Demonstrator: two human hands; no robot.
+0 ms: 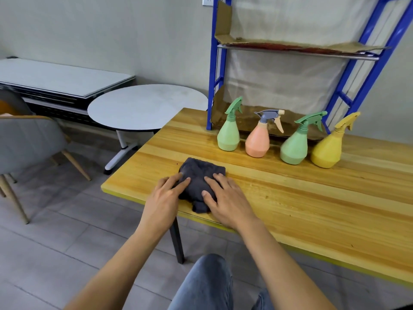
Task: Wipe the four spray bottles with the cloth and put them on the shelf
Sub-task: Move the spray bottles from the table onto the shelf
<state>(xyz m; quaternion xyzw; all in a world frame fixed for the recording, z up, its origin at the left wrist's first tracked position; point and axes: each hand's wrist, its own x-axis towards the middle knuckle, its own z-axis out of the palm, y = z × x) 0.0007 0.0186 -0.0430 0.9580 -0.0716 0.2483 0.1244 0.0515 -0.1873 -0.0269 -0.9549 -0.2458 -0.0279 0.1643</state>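
Your left hand [166, 193] and right hand [228, 198] lie flat, fingers spread, at the long wooden table's [312, 209] near-left corner. Nothing looks done yet: the one blue metal shelf [290, 49] behind the table holds no bottle. All four plastic spray bottles [257, 139] (two green, one pink, one yellow) stand along the table's far edge, and the one dark grey cloth [196, 173] lies under your fingers.

office-like room, round table [145, 104], chair [29, 144]

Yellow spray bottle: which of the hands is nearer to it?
Right. The right hand rests on the cloth, left of the yellow spray bottle and closer to the person; the left hand rests on the cloth's left side, farther off.
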